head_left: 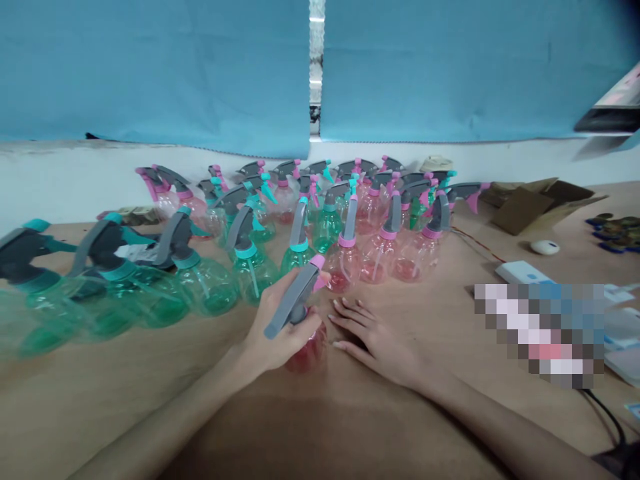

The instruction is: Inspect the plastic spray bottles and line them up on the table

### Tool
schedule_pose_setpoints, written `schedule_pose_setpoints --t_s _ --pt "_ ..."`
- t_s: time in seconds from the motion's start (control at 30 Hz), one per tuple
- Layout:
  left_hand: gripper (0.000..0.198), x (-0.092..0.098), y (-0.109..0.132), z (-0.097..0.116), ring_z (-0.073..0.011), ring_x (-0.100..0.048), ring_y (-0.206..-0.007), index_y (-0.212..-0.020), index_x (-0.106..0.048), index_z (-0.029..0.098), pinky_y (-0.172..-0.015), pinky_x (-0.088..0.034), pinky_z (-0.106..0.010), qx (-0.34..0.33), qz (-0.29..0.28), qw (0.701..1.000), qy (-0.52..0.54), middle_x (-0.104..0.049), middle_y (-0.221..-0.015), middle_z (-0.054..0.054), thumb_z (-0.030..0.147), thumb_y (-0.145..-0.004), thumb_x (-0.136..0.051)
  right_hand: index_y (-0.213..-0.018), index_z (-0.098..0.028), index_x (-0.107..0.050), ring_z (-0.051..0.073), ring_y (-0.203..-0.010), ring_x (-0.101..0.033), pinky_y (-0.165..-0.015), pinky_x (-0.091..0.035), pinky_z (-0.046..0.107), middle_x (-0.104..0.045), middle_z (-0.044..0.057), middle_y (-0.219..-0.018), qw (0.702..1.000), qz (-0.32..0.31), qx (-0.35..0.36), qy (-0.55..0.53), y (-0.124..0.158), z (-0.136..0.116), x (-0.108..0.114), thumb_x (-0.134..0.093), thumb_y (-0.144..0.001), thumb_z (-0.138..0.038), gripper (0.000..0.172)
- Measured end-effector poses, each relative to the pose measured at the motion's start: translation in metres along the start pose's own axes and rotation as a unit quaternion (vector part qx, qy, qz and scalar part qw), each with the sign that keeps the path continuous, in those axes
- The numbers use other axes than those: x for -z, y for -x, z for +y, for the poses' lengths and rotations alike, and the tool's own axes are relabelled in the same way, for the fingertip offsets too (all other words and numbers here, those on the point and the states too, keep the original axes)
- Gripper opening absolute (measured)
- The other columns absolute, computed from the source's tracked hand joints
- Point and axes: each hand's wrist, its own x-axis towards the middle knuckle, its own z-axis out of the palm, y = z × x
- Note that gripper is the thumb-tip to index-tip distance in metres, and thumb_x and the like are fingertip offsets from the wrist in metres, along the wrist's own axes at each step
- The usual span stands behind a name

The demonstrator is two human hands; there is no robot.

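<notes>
My left hand is wrapped round the neck of a pink spray bottle with a grey and pink trigger head. The bottle is near the table's front, and its head leans over my hand. Beside it, my right hand lies on the table with its fingers stretched out, holding nothing. Just beyond my hands stand a pink spray bottle and a green spray bottle, both with grey trigger heads. Another green spray bottle is in the row to the left.
Several more pink and green spray bottles crowd the back of the wooden table. An opened cardboard box, a white mouse-shaped object and a white power strip lie on the right. Blue curtains hang behind.
</notes>
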Motion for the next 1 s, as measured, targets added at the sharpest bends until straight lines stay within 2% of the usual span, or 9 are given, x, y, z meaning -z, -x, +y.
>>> schedule_pose_setpoints --t_s 0.13,0.23,0.47,0.57,0.77,1.0 --pt "0.034 -0.0038 0.0011 -0.0036 -0.0171 -0.063 -0.063 -0.107 -0.055 0.025 -0.059 -0.050 -0.028 -0.001 0.036 0.999 0.000 -0.064 -0.078 -0.001 0.017 -0.073 -0.055 -0.138 -0.023 -0.041 0.023 -0.135 -0.031 -0.111 -0.026 0.050 -0.043 0.007 -0.143 1.000 -0.006 -0.003 0.003 -0.0004 -0.0012 0.0013 -0.044 -0.094 -0.041 0.048" --pt "0.039 -0.0057 0.0012 -0.0054 -0.0172 -0.064 -0.066 -0.111 -0.056 0.026 -0.061 -0.052 -0.028 0.003 0.038 0.999 0.007 -0.067 -0.086 -0.002 0.014 -0.073 -0.056 -0.138 -0.021 -0.041 0.023 -0.136 -0.031 -0.111 -0.026 0.049 -0.042 0.007 -0.143 1.000 -0.016 -0.004 0.012 -0.0004 -0.0016 0.0021 -0.044 -0.094 -0.041 0.048" --pt "0.034 -0.0068 0.0001 -0.0041 -0.0169 -0.064 -0.062 -0.103 -0.058 0.024 -0.059 -0.053 -0.028 0.026 0.042 0.998 0.024 -0.067 -0.077 0.000 0.013 -0.071 -0.058 -0.138 -0.024 -0.041 0.024 -0.135 -0.032 -0.110 -0.028 0.051 -0.044 0.007 -0.142 1.000 0.006 0.005 0.002 0.0007 0.0010 -0.0011 -0.045 -0.093 -0.042 0.049" --pt "0.037 -0.0053 -0.0005 -0.0023 -0.0165 -0.064 -0.061 -0.107 -0.056 0.024 -0.058 -0.053 -0.028 0.022 0.033 0.998 0.045 -0.066 -0.078 -0.001 0.014 -0.072 -0.057 -0.137 -0.023 -0.043 0.024 -0.134 -0.034 -0.110 -0.029 0.050 -0.044 0.008 -0.142 1.000 0.004 0.002 0.000 0.0003 0.0001 -0.0002 -0.045 -0.093 -0.042 0.048" --pt "0.028 -0.0045 -0.0005 -0.0045 -0.0158 -0.062 -0.061 -0.097 -0.055 0.023 -0.059 -0.053 -0.028 0.018 0.036 0.999 0.032 -0.061 -0.071 0.001 0.015 -0.071 -0.057 -0.138 -0.021 -0.042 0.023 -0.135 -0.033 -0.110 -0.029 0.048 -0.043 0.008 -0.142 1.000 -0.004 -0.004 0.004 -0.0009 -0.0031 0.0037 -0.046 -0.093 -0.042 0.049" --pt "0.035 -0.0046 0.0009 -0.0049 -0.0157 -0.063 -0.062 -0.108 -0.053 0.023 -0.057 -0.054 -0.026 0.015 0.027 0.999 0.045 -0.062 -0.074 0.000 0.016 -0.074 -0.056 -0.138 -0.022 -0.041 0.023 -0.134 -0.033 -0.110 -0.029 0.049 -0.044 0.008 -0.142 1.000 -0.003 -0.004 0.005 -0.0013 -0.0045 0.0053 -0.044 -0.094 -0.042 0.049"
